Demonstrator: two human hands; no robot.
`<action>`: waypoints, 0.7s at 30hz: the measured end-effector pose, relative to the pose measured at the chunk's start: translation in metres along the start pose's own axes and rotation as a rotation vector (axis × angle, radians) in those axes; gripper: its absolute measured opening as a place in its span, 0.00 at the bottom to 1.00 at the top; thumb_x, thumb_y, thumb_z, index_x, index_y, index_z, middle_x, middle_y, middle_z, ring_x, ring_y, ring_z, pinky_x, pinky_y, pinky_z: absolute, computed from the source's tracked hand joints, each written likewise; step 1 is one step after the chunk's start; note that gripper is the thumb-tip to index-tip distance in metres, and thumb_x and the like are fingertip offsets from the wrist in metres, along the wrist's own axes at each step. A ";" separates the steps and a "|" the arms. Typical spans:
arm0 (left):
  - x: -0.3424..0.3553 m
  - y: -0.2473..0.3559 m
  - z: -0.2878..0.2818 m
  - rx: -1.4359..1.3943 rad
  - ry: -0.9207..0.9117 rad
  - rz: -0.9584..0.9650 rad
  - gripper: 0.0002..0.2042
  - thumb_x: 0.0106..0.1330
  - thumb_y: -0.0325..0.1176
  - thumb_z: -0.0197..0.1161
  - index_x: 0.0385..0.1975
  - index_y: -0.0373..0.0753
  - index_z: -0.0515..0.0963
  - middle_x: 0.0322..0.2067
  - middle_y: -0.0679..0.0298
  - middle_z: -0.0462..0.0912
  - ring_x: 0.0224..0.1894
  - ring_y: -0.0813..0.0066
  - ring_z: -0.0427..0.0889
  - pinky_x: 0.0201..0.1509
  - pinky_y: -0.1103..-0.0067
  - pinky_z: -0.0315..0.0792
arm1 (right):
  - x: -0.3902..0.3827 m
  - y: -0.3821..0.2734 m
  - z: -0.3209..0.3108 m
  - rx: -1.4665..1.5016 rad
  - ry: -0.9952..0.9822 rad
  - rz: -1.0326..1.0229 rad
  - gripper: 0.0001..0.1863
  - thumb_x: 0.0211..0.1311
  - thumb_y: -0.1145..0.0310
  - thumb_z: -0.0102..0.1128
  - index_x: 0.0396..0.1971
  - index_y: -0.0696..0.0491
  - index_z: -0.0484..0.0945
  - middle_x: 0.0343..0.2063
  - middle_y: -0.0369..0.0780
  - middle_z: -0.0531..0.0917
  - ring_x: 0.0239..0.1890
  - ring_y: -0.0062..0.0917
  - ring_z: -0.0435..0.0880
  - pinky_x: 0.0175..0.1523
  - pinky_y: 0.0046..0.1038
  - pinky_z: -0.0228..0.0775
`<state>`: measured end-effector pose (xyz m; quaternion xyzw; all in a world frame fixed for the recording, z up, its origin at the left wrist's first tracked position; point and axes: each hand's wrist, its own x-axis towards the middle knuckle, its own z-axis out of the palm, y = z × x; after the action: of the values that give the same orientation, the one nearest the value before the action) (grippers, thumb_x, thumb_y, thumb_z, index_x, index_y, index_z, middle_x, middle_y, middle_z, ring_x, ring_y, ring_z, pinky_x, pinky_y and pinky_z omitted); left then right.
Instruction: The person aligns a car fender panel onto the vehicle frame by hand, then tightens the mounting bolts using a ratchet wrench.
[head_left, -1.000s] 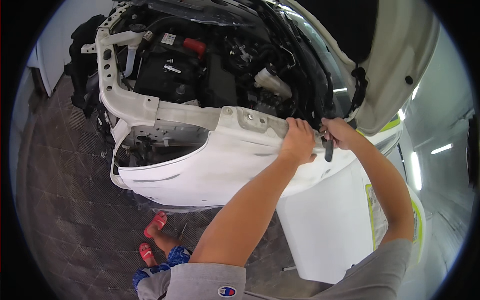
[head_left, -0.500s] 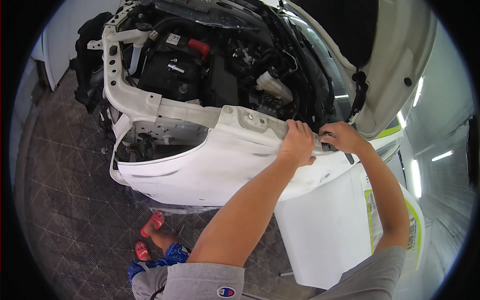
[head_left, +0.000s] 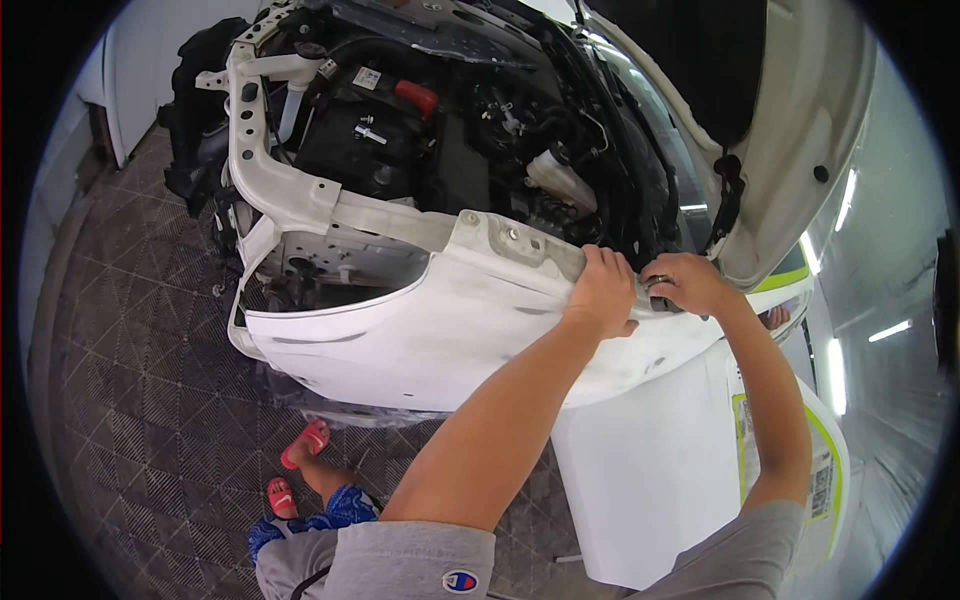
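Note:
My left hand (head_left: 603,290) has its fingers curled over the top edge of a white fender (head_left: 440,340) on a car's front corner. Beside it, my right hand (head_left: 688,285) pinches around a small metal tool (head_left: 660,283) at the fender's upper rear, close below the bonnet hinge (head_left: 727,195); much of the tool is hidden by the fingers. The fender has grey patches and a bare mounting strip with bolt holes along its top.
The engine bay (head_left: 440,140) is open, with the bonnet (head_left: 810,120) raised at right. A white panel (head_left: 640,470) with green masking tape lies below the fender. My feet in red slides (head_left: 315,438) are on the tiled floor (head_left: 140,330). Plastic sheeting (head_left: 890,280) covers the right side.
My right hand has turned over the tool, whose dark handle, earlier hanging below the fingers, is now mostly hidden. My left hand keeps its grip while the whole view shifts slightly.

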<state>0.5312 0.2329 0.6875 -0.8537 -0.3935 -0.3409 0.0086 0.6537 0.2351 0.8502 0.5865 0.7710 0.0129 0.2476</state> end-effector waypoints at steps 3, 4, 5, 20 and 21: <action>-0.001 0.000 0.000 0.009 0.024 -0.004 0.36 0.52 0.66 0.64 0.42 0.32 0.80 0.35 0.58 0.77 0.41 0.60 0.73 0.53 0.59 0.64 | 0.001 0.001 0.000 0.009 -0.043 0.011 0.13 0.58 0.67 0.67 0.43 0.51 0.84 0.38 0.40 0.87 0.40 0.37 0.85 0.48 0.35 0.75; -0.002 0.000 0.000 0.009 0.023 -0.004 0.36 0.52 0.66 0.64 0.42 0.32 0.80 0.35 0.58 0.77 0.41 0.60 0.73 0.53 0.59 0.64 | 0.001 0.002 0.001 0.111 -0.070 0.054 0.13 0.58 0.66 0.67 0.43 0.50 0.85 0.38 0.40 0.87 0.40 0.38 0.85 0.47 0.36 0.75; -0.001 0.001 -0.001 0.002 0.014 -0.003 0.36 0.52 0.66 0.64 0.42 0.32 0.80 0.35 0.58 0.77 0.41 0.60 0.73 0.53 0.59 0.64 | 0.000 0.003 0.004 0.110 -0.070 0.052 0.13 0.58 0.66 0.67 0.43 0.50 0.85 0.38 0.40 0.87 0.40 0.38 0.85 0.47 0.36 0.75; 0.003 0.007 0.002 -0.035 0.010 0.003 0.38 0.51 0.66 0.64 0.44 0.31 0.80 0.36 0.57 0.77 0.43 0.58 0.74 0.53 0.57 0.63 | 0.029 0.052 0.030 0.937 -0.108 0.840 0.12 0.56 0.65 0.66 0.31 0.60 0.82 0.20 0.43 0.82 0.19 0.30 0.79 0.29 0.33 0.72; 0.000 0.000 0.003 -0.014 0.015 -0.016 0.38 0.51 0.66 0.65 0.45 0.31 0.80 0.36 0.57 0.77 0.44 0.57 0.74 0.53 0.57 0.63 | 0.035 0.037 0.025 0.941 -0.116 0.812 0.12 0.56 0.65 0.66 0.31 0.60 0.82 0.20 0.43 0.82 0.19 0.30 0.79 0.29 0.33 0.72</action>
<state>0.5334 0.2339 0.6853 -0.8480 -0.3978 -0.3501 0.0028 0.6905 0.2716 0.8273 0.8788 0.3950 -0.2669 -0.0205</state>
